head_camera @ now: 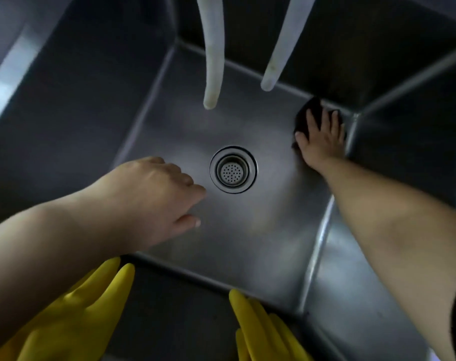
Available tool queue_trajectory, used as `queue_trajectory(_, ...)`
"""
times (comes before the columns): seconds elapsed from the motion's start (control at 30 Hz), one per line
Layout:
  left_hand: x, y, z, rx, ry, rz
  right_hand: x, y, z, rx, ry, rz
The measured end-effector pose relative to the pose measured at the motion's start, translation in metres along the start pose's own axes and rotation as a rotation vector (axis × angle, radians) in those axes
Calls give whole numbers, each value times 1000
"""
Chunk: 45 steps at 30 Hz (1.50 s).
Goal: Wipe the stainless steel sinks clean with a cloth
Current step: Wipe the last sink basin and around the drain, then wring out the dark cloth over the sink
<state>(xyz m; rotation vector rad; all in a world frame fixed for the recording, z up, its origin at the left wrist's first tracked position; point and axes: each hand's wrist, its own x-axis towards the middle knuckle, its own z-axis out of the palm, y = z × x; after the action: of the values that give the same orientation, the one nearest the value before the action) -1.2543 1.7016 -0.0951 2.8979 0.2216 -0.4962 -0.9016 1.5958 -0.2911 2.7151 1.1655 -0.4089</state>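
Note:
I look straight down into a deep stainless steel sink (247,243) with a round drain strainer (233,169) in the middle of its floor. My right hand (322,140) lies flat, fingers spread, pressing a dark cloth (311,110) onto the sink floor at the far right corner. My left hand (154,196) hovers over the floor left of the drain. Its fingers are loosely curled and it holds nothing.
Two pale hoses (213,53) (283,48) hang from above into the far half of the basin. Two yellow rubber gloves (91,308) (260,332) drape over the near rim. Steel walls enclose the basin on all sides.

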Motion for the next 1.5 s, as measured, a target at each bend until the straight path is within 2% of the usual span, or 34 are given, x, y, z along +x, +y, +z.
queue_trajectory(0.13, -2, 4, -4, -21, 17, -16, -16, 2, 5, 27, 38, 96)
queue_trajectory(0.23, -7, 6, -9, -51, 10, -21, -59, 0, 16, -2, 57, 71)
queue_trajectory(0.33, -13, 6, -13, -50, 0, -33, -107, -4, 26, -31, -13, 40)
queue_trajectory(0.47, -27, 0, -20, -55, 0, -66, -169, -23, 33, -43, -222, 100)
queue_trajectory(0.6, -53, -11, -34, -41, 9, -112, -221, -40, 23, -59, -587, 143)
queue_trajectory(0.67, -68, -14, -37, -46, 33, -125, -238, -48, 15, -81, -706, 164)
queue_trajectory(0.83, -109, -19, -38, -134, 115, -131, -248, -73, -9, -87, -549, 272)
queue_trajectory(0.93, -127, -22, -34, -121, 177, -149, -240, -88, -17, 142, -618, 347)
queue_trajectory(1.03, -136, -20, -33, -157, 169, -169, -230, -109, -29, 425, -693, 382)
queue_trajectory(1.17, -145, -19, -43, -130, 173, -167, -221, -138, -67, 716, -546, 314)
queue_trajectory(1.3, -152, -12, -55, -154, 171, -230, -241, -162, -121, 842, -301, 210)
queue_trajectory(1.5, -165, 11, -81, -185, 210, -347, -317, -182, -198, 1040, -53, 55)
